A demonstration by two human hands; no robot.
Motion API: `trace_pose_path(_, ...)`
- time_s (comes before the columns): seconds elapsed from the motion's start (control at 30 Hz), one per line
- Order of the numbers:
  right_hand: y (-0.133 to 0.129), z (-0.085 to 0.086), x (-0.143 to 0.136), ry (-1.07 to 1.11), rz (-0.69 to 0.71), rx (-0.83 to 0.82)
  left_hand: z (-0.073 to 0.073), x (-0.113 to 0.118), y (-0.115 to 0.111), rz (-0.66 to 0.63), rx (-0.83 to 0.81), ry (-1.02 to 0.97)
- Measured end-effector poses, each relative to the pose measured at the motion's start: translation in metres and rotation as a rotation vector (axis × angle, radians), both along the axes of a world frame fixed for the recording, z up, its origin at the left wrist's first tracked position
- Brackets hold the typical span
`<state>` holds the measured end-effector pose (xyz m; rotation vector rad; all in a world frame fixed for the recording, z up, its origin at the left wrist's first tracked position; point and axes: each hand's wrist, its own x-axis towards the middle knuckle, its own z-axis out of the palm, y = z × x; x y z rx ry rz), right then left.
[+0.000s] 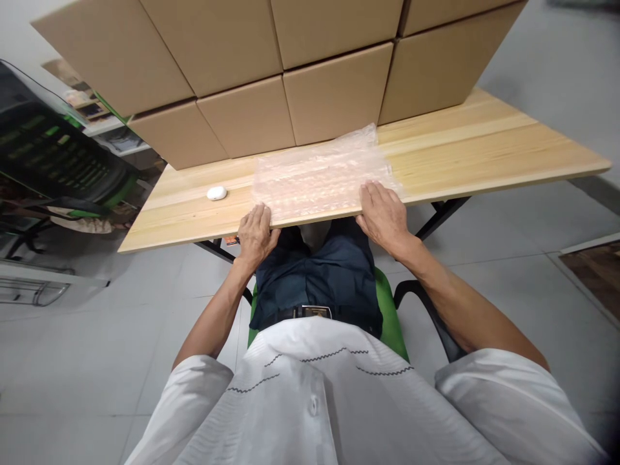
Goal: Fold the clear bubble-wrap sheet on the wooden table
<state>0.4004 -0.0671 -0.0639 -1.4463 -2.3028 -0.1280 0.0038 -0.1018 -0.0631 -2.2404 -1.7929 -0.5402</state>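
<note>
A sheet of clear, pinkish-looking bubble wrap [320,177] lies spread on the wooden table [489,142], its near side running along the front edge. My left hand [256,236] rests at that edge by the sheet's near left corner, fingers laid flat on the top and thumb pointing right along the edge. By the near right corner, my right hand [382,213] lies with its fingers flat on the wrap and its thumb at the edge of the board. Neither hand lifts anything.
Stacked cardboard boxes [339,90] form a wall behind the wrap. A small white rounded case [216,193] lies left of the sheet. I sit on a green chair [392,316] with black armrests. A dark office chair [62,155] stands at the far left.
</note>
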Motion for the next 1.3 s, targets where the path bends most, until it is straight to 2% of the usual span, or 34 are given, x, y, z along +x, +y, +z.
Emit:
trace_pose_path(0.33, -0.002, 0.001, 0.003, 0.027, 0.024, -0.004, 0.005, -0.006, -0.005, -0.011, -0.009, -0.009)
trace_pose_path(0.43, -0.005, 0.003, 0.008, 0.019, 0.03, -0.014, 0.011, -0.011, -0.009, -0.025, -0.026, -0.011)
trace_pose_path(0.53, -0.013, 0.014, 0.008, 0.006, 0.059, -0.036, 0.023, -0.011, -0.01, -0.032, -0.022, -0.049)
trace_pose_path(0.63, -0.019, 0.034, -0.011, 0.003, 0.145, -0.049, 0.041, 0.002, 0.003, -0.038, -0.05, -0.091)
trace_pose_path(0.73, -0.013, 0.053, -0.048, -0.007, 0.285, -0.087, 0.057, 0.025, 0.031, -0.118, -0.162, -0.087)
trace_pose_path(0.8, -0.002, 0.059, -0.075, -0.011, 0.344, -0.1, 0.062, 0.04, 0.052, -0.178, -0.245, -0.085)
trace_pose_path(0.87, 0.009, 0.059, -0.095, -0.001, 0.354, -0.123, 0.061, 0.05, 0.066, -0.223, -0.324, -0.091)
trace_pose_path(0.97, 0.02, 0.051, -0.105, 0.002, 0.336, -0.176, 0.054, 0.059, 0.075, -0.21, -0.415, -0.064)
trace_pose_path(1.13, 0.017, 0.042, -0.094, -0.031, 0.275, -0.188, 0.051, 0.068, 0.07, -0.109, -0.475, 0.068)
trace_pose_path(1.3, 0.016, 0.041, -0.082, -0.033, 0.205, -0.166, 0.05, 0.068, 0.069, -0.062, -0.436, 0.078)
